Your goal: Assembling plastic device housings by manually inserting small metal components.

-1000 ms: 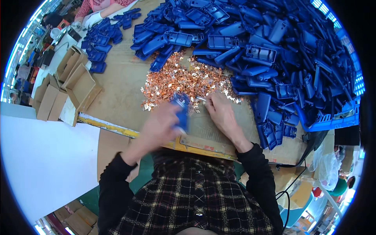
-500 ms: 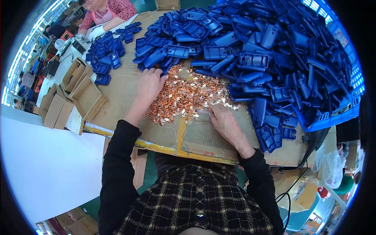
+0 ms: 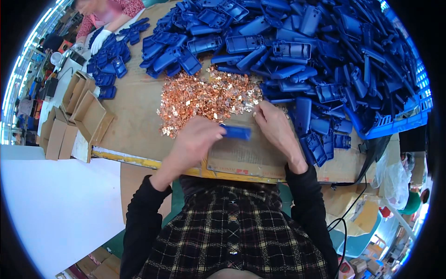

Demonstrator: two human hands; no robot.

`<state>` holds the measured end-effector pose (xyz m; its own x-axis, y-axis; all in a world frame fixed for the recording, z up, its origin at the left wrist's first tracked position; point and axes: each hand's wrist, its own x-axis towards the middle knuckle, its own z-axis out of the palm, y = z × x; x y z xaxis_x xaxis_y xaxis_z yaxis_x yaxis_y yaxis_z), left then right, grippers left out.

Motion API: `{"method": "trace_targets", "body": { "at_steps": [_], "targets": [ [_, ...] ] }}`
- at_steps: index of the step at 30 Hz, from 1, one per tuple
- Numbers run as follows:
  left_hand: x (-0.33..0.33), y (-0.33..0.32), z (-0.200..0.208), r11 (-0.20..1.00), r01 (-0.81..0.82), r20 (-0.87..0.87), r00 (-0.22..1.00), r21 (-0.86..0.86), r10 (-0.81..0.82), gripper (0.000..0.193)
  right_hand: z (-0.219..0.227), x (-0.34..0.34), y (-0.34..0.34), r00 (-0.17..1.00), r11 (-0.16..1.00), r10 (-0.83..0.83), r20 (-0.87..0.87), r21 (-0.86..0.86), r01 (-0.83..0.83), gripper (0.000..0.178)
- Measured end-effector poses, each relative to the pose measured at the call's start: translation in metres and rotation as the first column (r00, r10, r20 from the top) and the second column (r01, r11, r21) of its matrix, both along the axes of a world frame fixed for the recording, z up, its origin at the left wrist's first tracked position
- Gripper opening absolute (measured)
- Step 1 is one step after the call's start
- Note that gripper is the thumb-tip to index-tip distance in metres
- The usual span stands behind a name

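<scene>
My left hand (image 3: pixel 196 138) is closed on one end of a blue plastic casing (image 3: pixel 239 133), blurred by motion, over the cardboard in front of me. Beyond that hand spreads a heap of small copper-coloured metal clips (image 3: pixel 204 97). At the heap's right edge my right hand (image 3: pixel 277 128) has its thumb and fingers pressed together; whatever they pinch is too small to make out. A large pile of similar blue casings (image 3: pixel 292 49) lies behind and to the right of the clips, some hollow side up.
A blue plastic crate (image 3: pixel 395 122) lies under the pile at right. Open cardboard boxes (image 3: pixel 90 118) stand at the left edge. Far left, a co-worker's gloved hand (image 3: pixel 100 42) is by a smaller group of blue casings (image 3: pixel 109 63). A black cable (image 3: pixel 344 218) hangs at lower right.
My left hand has come back from the near edge of the pile toward me, bringing a blue casing. The right hand stays by the clips, its fingers pinched. The view has shifted slightly.
</scene>
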<state>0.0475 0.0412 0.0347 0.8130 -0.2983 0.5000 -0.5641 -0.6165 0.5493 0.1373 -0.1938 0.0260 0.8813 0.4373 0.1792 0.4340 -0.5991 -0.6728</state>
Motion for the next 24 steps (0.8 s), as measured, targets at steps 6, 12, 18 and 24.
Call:
{"method": "trace_targets", "body": {
  "at_steps": [6, 12, 18, 24],
  "targets": [
    [-0.001, -0.029, -0.036, 0.970, 0.116, 0.103, 0.985, 0.213, -0.140, 0.029, 0.002, -0.003, -0.002, 0.962, 0.964, 0.228, -0.152, 0.171, -0.201, 0.013],
    [-0.027, -0.037, -0.040, 0.992, -0.088, 0.039, 0.996, 0.089, 0.084, 0.030, -0.005, -0.014, 0.005, 0.944, 0.939, 0.330, -0.024, 0.111, -0.326, 0.009],
    [-0.048, -0.069, -0.036, 0.985, -0.022, -0.135, 0.990, 0.172, 0.046, 0.049, -0.011, -0.021, 0.008, 0.926, 0.929, 0.368, 0.086, 0.005, -0.370, 0.009],
    [-0.038, -0.061, -0.040, 0.997, -0.013, -0.131, 0.991, 0.074, 0.023, 0.041, -0.009, -0.017, 0.003, 0.940, 0.940, 0.339, 0.024, -0.050, -0.338, 0.009]
  ]
}}
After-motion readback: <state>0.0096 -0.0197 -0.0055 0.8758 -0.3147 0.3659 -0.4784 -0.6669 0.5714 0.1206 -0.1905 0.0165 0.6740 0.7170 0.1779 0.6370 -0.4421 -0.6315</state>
